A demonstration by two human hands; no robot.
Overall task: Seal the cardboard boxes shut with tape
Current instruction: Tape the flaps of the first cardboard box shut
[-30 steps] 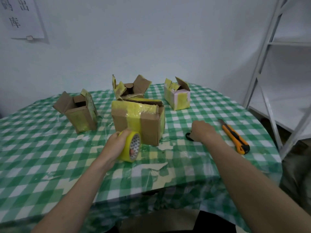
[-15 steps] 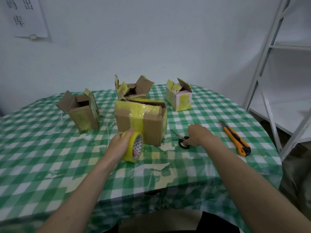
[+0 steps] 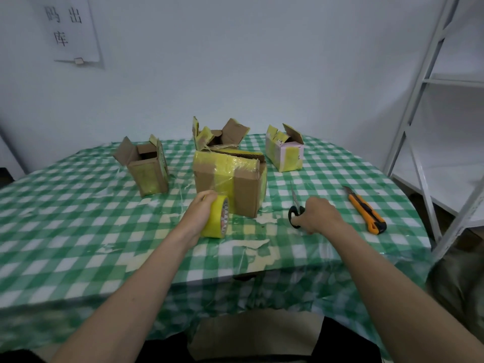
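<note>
- Four boxes on the table (image 3: pixel 78 231); nearest box (image 3: pixel 227 184), taped in yellow, sits just beyond the left hand (image 3: pixel 201 213).
- Left hand grips the tape (image 3: pixel 217 218) — touching that box.
- Right hand (image 3: pixel 317 214) curls on the scissors (image 3: pixel 296 208), blades pointing away — well right of the box.

Both arms are bare all the way up from the left hand (image 3: pixel 200 214) and the right hand (image 3: pixel 318 215), so no sleeves show anywhere, and there's no watch, ring or glove either. Nails are too small to make out. Back toward the body from the hands there's dark, blackish clothing low down, probably trousers, though it's pretty blurry.
</note>
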